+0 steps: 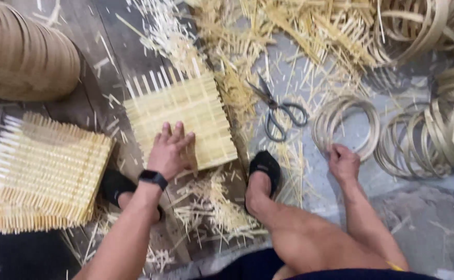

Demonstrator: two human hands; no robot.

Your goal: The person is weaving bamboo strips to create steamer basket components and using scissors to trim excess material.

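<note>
Two bare hands are down at floor level, well apart from each other. The left hand (171, 150) lies flat, fingers spread wide, on the near edge of a square woven bamboo mat (183, 116) that rests on the dark wooden boards — nothing is gripped, the palm just presses on the weave. A black smartwatch (153, 178) sits on that wrist. The right hand (344, 162) is curled at the near rim of a coil of thin bamboo hoops (346, 124) on the grey floor; whether its fingers pinch a hoop or only touch it I cannot tell (they are turned away from the camera). Between the mat and the coil lie scissors (280, 113), blades pointing away. A stack of finished mats (45, 173) sits to the left, more hoop bundles (427, 140) to the right, and bamboo offcuts (268, 31) litter the floor beyond — some also around the feet in black sandals (265, 167).
</note>
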